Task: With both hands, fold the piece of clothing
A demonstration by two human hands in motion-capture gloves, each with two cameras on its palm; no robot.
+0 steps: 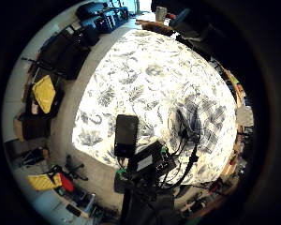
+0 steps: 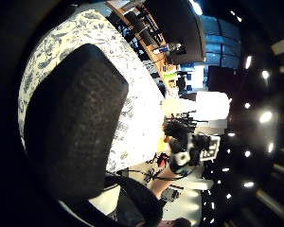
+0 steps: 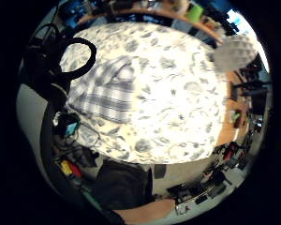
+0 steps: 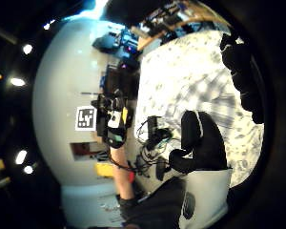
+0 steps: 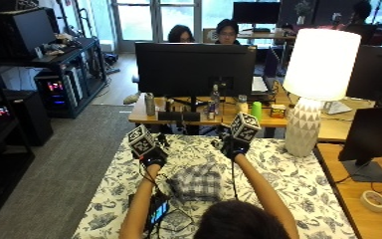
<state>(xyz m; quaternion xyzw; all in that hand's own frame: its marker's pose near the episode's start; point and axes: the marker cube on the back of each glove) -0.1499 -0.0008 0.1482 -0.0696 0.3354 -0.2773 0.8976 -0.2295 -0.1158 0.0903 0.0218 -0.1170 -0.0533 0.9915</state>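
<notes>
Plaid shirt (image 5: 196, 182) lies folded on the floral tablecloth (image 5: 290, 174) — left hand (image 5: 152, 155) at ten o'clock, right hand (image 5: 233, 147) at one, both raised, holding nothing; finger spread unclear.

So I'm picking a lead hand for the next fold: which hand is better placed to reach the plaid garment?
Probably the left. Both hands are raised above the table, but the left hand hovers nearer the plaid garment than the right hand, which is farther up.
</notes>
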